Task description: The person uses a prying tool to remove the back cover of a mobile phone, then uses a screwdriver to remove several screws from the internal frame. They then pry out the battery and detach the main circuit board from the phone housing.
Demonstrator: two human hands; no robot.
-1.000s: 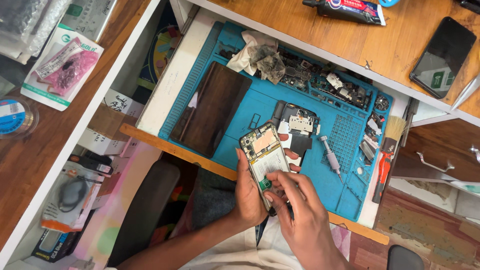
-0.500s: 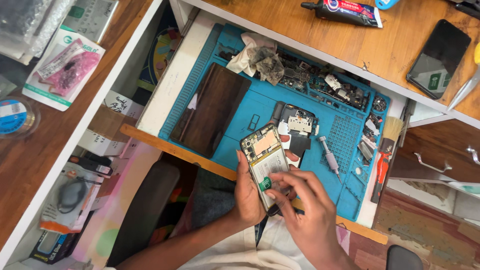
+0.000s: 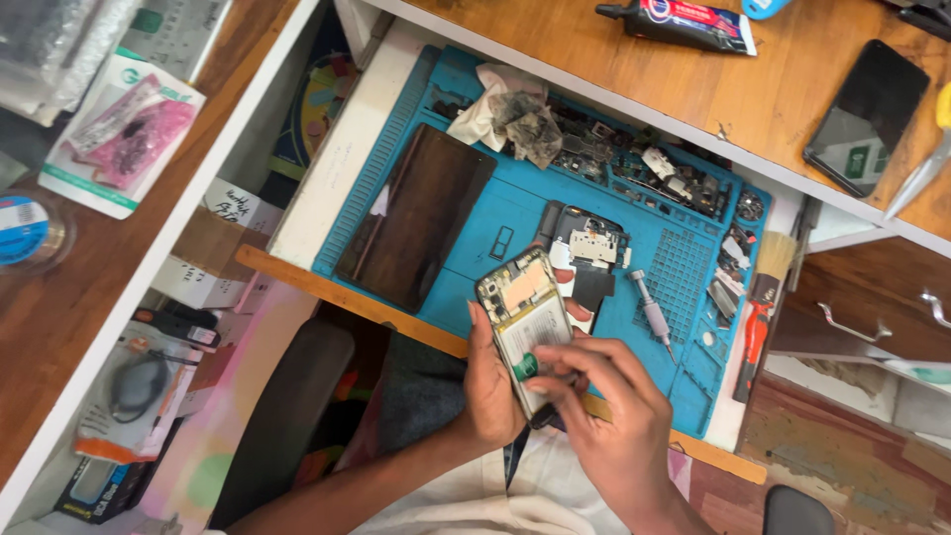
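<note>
A person's left hand [image 3: 490, 386] cradles an opened smartphone [image 3: 523, 322] from the side, its fingers wrapped around the edge of the handset, whose back cover is off and whose battery and boards lie bare. The right hand [image 3: 614, 426] reaches across the lower half of the phone, its fingers pinched together on the exposed battery beside a small green tab [image 3: 525, 367]; whether they grip anything between them cannot be told. The phone is held tilted above the near edge of a blue repair mat [image 3: 495, 223], which lies in a pulled-out drawer.

Just beyond the phone, on the mat, rests a dark phone back frame [image 3: 586, 253] with a pale board on it, and to its right a small syringe [image 3: 652, 312]. To the left lies a dark display panel [image 3: 416, 228], flat and slanted. Along the mat's far edge, compartments hold loose small parts [image 3: 654, 173], with a crumpled, stained cloth [image 3: 510, 114] beside them. A red-handled tool [image 3: 755, 332] sits at the mat's right border.

Farther off, on the wooden counter [image 3: 773, 89], lie a black tube with a red label [image 3: 684, 22] and a second dark phone [image 3: 867, 117], screen up. On the left, packaged accessories [image 3: 124, 129] rest on another wooden surface.
</note>
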